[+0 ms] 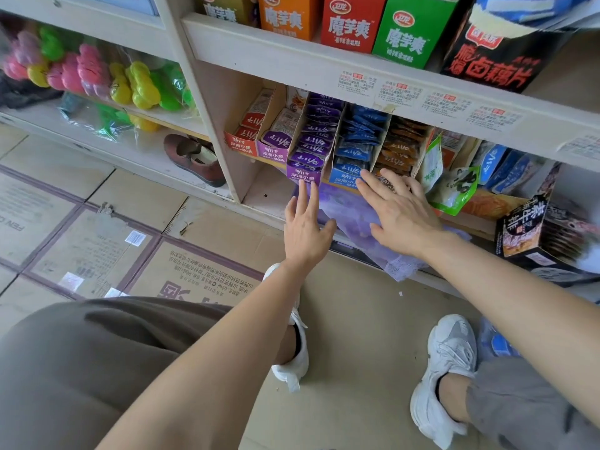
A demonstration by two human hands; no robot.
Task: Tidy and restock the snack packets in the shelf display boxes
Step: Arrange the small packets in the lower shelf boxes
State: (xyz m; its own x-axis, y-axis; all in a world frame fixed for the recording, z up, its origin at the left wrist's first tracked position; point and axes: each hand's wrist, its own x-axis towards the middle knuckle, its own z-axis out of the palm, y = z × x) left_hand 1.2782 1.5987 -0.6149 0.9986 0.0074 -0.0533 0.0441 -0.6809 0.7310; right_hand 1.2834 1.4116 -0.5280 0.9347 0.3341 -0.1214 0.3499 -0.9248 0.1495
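The step looks like squaring up boxes on the low shelf [224, 102]: the left hand [305, 228] touches the purple box [303, 177] front with straight fingers, and the right hand [397, 216] lies flat against the blue box [343, 177]. Next, an even push should align them.

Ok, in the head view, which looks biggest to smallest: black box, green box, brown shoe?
1. black snack box
2. green snack box, cropped by the frame's top
3. brown shoe; distances differ, so real sizes unsure
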